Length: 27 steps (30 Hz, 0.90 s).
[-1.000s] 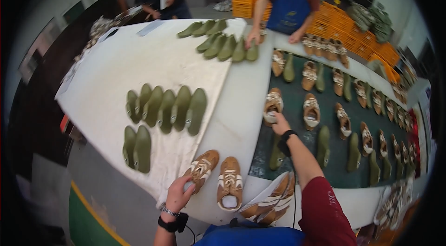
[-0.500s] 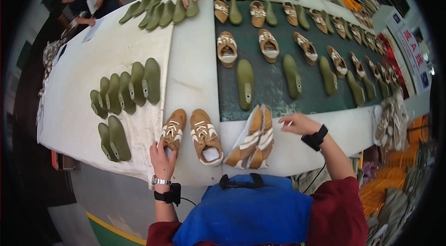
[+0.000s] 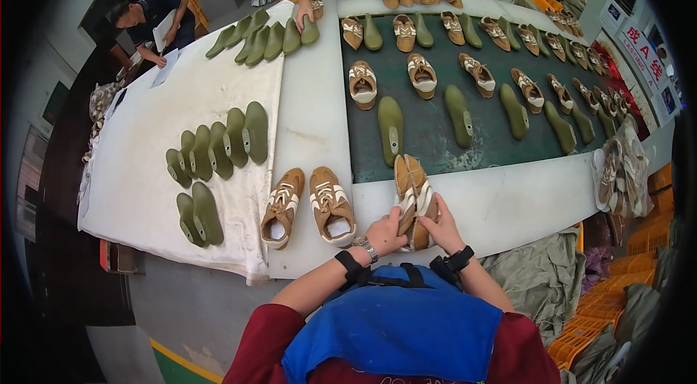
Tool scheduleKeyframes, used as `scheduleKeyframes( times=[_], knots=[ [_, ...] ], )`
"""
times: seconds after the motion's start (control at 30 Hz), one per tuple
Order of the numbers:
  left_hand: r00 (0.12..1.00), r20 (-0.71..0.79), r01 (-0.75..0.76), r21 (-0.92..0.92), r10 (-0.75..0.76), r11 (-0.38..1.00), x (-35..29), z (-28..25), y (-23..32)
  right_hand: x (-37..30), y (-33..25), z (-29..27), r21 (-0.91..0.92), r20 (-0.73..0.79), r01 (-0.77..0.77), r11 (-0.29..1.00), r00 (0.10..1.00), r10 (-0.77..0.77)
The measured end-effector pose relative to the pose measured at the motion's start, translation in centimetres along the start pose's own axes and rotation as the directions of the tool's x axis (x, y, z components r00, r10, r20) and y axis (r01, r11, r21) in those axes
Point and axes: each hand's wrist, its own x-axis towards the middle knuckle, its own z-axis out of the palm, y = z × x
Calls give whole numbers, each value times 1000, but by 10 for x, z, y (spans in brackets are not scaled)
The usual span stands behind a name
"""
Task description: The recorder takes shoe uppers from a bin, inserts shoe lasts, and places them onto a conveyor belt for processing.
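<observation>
A pair of tan-and-white shoe uppers (image 3: 411, 182), pressed side by side, stands in front of me at the table's near edge. My left hand (image 3: 385, 234) closes on their left side and my right hand (image 3: 442, 227) grips the right side, thumb toward the middle. Left of my hands, two finished-looking tan sneakers with white stripes and laces, the left sneaker (image 3: 282, 208) and the right sneaker (image 3: 332, 207), rest with toes pointing away; neither is touched. Just beyond the uppers, a green shoe last (image 3: 390, 130) lies on the dark belt.
More lasts and uppers line the dark green belt (image 3: 428, 148). Several green lasts (image 3: 220, 146) sit on the white cloth at left. Across the table a co-worker's hand (image 3: 304, 15) touches a last; another person writes at far left. Wrapped shoes (image 3: 623, 170) stand at right.
My left hand has left the left sneaker and moved right to the uppers. My right hand has come in from the right onto them. The uppers, previously lying tilted, are now held together more upright.
</observation>
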Motion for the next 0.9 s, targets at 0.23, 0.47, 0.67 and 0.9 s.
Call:
scheduleKeyframes(
  times=[0.23,0.47,0.67,0.9],
  knots=[
    [997,-61,-61,-241,48,969,2,-2,-26,-28,-38,-58,-832,-170,-41,553,968,-185],
    [990,-128,46,688,59,724,-53,-47,-99,-35,-22,-55,-778,-3,38,628,998,-63],
    [970,-215,21,531,111,847,-56,-60,-69,-37,-42,-45,-616,-149,8,788,981,-127],
    [988,-113,-155,-593,109,790,12,-61,53,-54,-104,5,-718,195,530,451,775,-601]
  ],
)
